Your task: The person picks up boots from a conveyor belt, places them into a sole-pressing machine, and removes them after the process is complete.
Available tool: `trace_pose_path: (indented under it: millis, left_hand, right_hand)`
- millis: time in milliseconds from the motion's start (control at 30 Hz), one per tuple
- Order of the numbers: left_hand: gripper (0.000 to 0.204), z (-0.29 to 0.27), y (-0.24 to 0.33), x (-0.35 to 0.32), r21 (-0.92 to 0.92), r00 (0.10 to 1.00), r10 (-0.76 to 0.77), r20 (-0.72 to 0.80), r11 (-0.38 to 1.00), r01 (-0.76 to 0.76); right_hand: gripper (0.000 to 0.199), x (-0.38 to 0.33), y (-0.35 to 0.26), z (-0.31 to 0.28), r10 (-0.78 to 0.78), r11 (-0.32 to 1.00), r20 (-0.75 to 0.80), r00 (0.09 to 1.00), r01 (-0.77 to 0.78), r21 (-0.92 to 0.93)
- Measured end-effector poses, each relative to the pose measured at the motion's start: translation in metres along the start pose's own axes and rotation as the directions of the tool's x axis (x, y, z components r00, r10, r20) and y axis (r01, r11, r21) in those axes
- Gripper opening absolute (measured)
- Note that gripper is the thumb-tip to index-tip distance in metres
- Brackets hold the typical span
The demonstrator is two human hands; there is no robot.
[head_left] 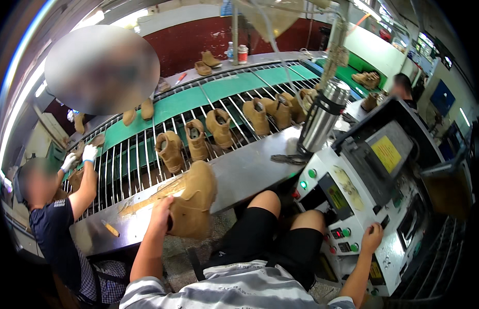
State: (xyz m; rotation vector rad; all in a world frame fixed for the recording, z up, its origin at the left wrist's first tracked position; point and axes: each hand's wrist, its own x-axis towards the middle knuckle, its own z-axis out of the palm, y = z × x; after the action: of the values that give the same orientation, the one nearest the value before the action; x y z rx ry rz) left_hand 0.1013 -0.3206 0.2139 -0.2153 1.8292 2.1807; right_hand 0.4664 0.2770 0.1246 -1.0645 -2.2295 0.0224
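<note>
My left hand is closed around the collar of a tan ankle boot, held up over the near metal edge of the conveyor, toe toward the upper right. At the right, my right hand rests against the white control panel of a machine, its fingers curled; whatever lies under them is hidden. Green push buttons and a red-lit display sit just left of that hand. Ahead, several tan boots stand in a row on the conveyor's metal rods.
A steel thermos stands on the metal ledge beside dark straps. A yellow-handled tool lies at the ledge's left. A gloved co-worker works at the left; another person stands across the conveyor. Beyond runs a green belt.
</note>
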Motion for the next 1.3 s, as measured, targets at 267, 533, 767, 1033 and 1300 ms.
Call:
trace_pose_path:
  millis: [267,533,767,1033,1300]
  left_hand:
    - [0.028,0.13,-0.069,0.022,0.246,0.941,-0.227,0.252,0.955,0.164]
    - [0.029,0.174,-0.068,0.039,0.583,0.931,-0.185,0.316,0.812,-0.037]
    - [0.026,0.194,-0.042,0.008,0.81,0.866,-0.185,0.465,0.484,-0.332]
    - [0.028,0.226,-0.034,-0.024,0.754,0.793,-0.171,0.585,0.476,-0.453]
    - [0.034,0.292,-0.017,-0.117,0.14,0.512,-0.089,0.854,0.988,-0.063]
  right_hand:
    - [0.015,0.0,-0.01,-0.011,-0.064,0.997,-0.07,0.996,0.067,0.041]
    - [0.012,0.001,-0.013,-0.014,-0.041,0.999,-0.113,0.993,0.044,0.02]
    - [0.013,0.001,-0.012,-0.011,0.01,1.0,-0.117,0.993,-0.008,0.013]
    - [0.02,-0.014,-0.032,-0.029,0.121,0.955,-0.136,0.983,-0.078,0.285]
    - [0.094,-0.119,-0.12,-0.004,-0.21,-0.537,0.533,0.82,-0.552,0.638]
